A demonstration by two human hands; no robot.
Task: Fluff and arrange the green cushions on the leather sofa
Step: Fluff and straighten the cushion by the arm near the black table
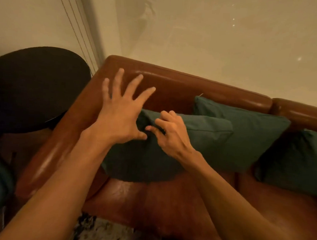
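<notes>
Front cushion (138, 160) sits centre frame, leaning in the sofa (169, 206) corner. The right hand (171, 136) has its fingers (161, 122) curled on the cushion's top left corner, pinching the fabric. The left hand (122, 115) hovers just above it with fingers spread wide, holding nothing, thumb close to that same corner. Looks like corner-shaping to me. The best move is to tug the corner up and out to a point, then pat the filling toward it with the flat left palm. A second cushion (243, 133) leans behind at right, and a third cushion (296, 164) is at the right edge. Careful, the leather looks slick and the front one could slide.
</notes>
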